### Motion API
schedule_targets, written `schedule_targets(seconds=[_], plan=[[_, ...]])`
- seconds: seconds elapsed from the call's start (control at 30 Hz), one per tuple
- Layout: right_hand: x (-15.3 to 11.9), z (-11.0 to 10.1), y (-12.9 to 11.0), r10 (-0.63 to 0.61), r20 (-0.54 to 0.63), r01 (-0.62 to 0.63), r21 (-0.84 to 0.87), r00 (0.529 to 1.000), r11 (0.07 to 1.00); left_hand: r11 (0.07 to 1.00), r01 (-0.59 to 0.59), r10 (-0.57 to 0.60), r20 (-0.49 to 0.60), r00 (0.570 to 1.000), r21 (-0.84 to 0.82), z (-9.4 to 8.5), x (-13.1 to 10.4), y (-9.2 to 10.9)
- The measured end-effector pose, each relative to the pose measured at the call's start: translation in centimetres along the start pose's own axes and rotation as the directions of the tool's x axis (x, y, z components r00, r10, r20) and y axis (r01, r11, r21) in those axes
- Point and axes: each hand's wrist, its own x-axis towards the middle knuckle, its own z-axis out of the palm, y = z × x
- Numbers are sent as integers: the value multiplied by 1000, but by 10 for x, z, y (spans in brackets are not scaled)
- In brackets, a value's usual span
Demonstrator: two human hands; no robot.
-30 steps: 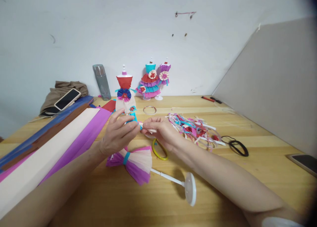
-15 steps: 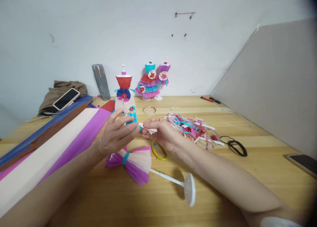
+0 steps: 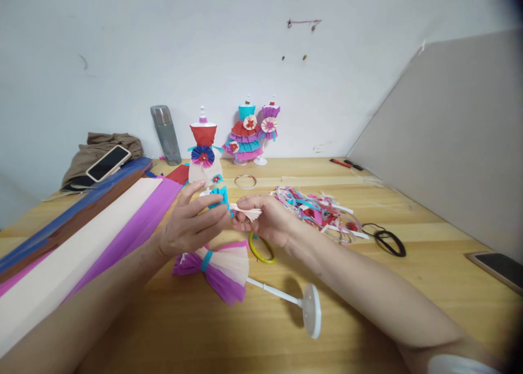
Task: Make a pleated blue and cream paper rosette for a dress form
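Note:
My right hand [image 3: 263, 219] pinches a small pleated cream paper piece [image 3: 249, 213] that fans out between thumb and fingers. Facing it, my left hand [image 3: 194, 219] has its fingers curved round a blue paper piece [image 3: 220, 195], its inner end touching the cream piece. Below both hands lies a mannequin stand [image 3: 312, 311] on its side, wearing a purple, pink and cream paper dress [image 3: 229, 270] with a blue band. Behind my left hand stands a mannequin in a red top [image 3: 203, 135] and cream skirt with a dark blue rosette.
Long crepe paper sheets [image 3: 81, 254] cover the left side, near a phone [image 3: 108, 164], cloth and flask [image 3: 166, 137]. Two dressed mannequins [image 3: 247, 129] stand by the wall. Paper scraps [image 3: 314, 210], a yellow tape ring [image 3: 261, 250] and a black cord loop [image 3: 390, 242] lie rightward.
The cream piece shows its pleats spread slightly wider, and more of the blue piece is visible. Both hands remain in nearly the same place.

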Motion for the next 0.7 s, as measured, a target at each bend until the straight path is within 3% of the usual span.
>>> schedule_targets(seconds=[0.27, 0.33, 0.43, 0.5, 0.57, 0.63, 0.7], plan=[[2, 0, 0, 46, 24, -46, 6, 999, 999, 991, 96, -98, -20, 995, -89, 4, -6, 0], [2, -1, 0, -20, 44, 21, -29, 999, 999, 968, 195, -197, 2, 980, -157, 5, -3, 1], [1, -2, 0, -144, 57, 150, -121, 988, 981, 860, 397, -393, 79, 916, -320, 7, 4, 1], [1, -2, 0, -190, 50, 196, -187, 981, 963, 736, 514, -502, 154, 851, -441, 8, 8, 1], [1, -2, 0, -221, 46, 225, -235, 974, 946, 559, 628, -611, 243, 753, -541, 9, 10, 0], [2, -3, 1, -242, 48, 246, -270, 969, 931, 328, 738, -708, 364, 605, -589, 9, 10, 0], [4, -5, 3, -252, 48, 255, -305, 967, 918, 51, 813, -751, 515, 414, -579, 9, 10, -1]])
